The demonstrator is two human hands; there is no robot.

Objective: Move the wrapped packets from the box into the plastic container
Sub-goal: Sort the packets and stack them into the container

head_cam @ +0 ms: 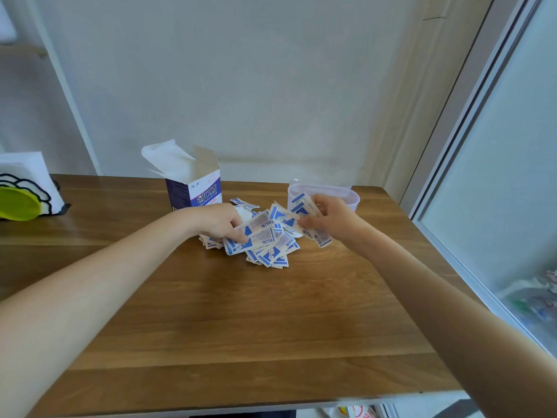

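Observation:
A heap of blue-and-white wrapped packets (271,251) lies on the wooden table (226,327) between the box and the container. The open purple and white box (194,188) stands upright behind the heap on the left, flaps raised. A clear plastic container (349,196) with a pinkish rim sits at the back right. My left hand (221,220) grips a bunch of packets at the heap's left side. My right hand (331,217) holds several packets fanned out just in front of the container.
A white holder with a yellow-green disc (18,203) sits at the table's far left. The wall rises close behind the table. A glass-fronted cabinet (497,176) stands along the right edge. Bare wood stretches from the heap to the near edge.

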